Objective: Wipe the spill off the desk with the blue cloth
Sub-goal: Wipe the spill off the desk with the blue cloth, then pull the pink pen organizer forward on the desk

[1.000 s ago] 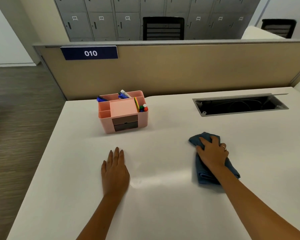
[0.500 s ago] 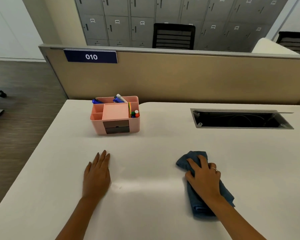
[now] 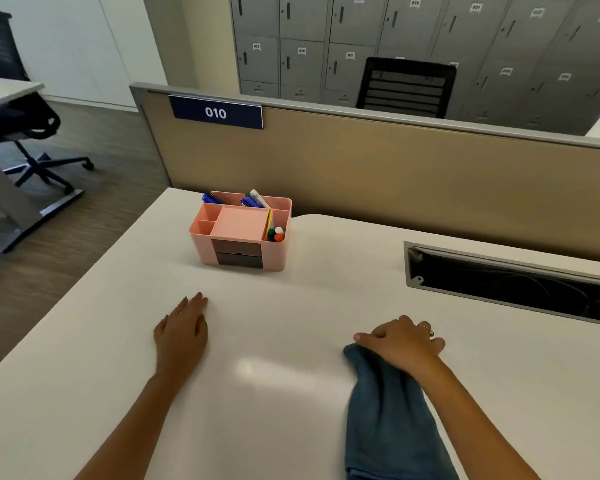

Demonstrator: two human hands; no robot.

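The blue cloth (image 3: 388, 420) lies stretched out on the white desk (image 3: 291, 306), running from under my right hand toward the near edge. My right hand (image 3: 400, 342) presses down on its far end, fingers curled over the fabric and pointing left. My left hand (image 3: 184, 332) rests flat on the desk to the left, fingers together, holding nothing. A shiny patch (image 3: 257, 370) shows on the desk between my hands; I cannot tell whether it is a spill or a light reflection.
A pink desk organizer (image 3: 241, 232) with pens stands at the back left. An open cable tray slot (image 3: 513, 282) is sunk into the desk at the right. A tan partition (image 3: 395, 174) closes the far edge. An office chair (image 3: 25, 133) stands on the floor left.
My right hand has dragged the cloth toward me, so it now trails long toward the near edge. The head has turned left. My left hand has stayed flat.
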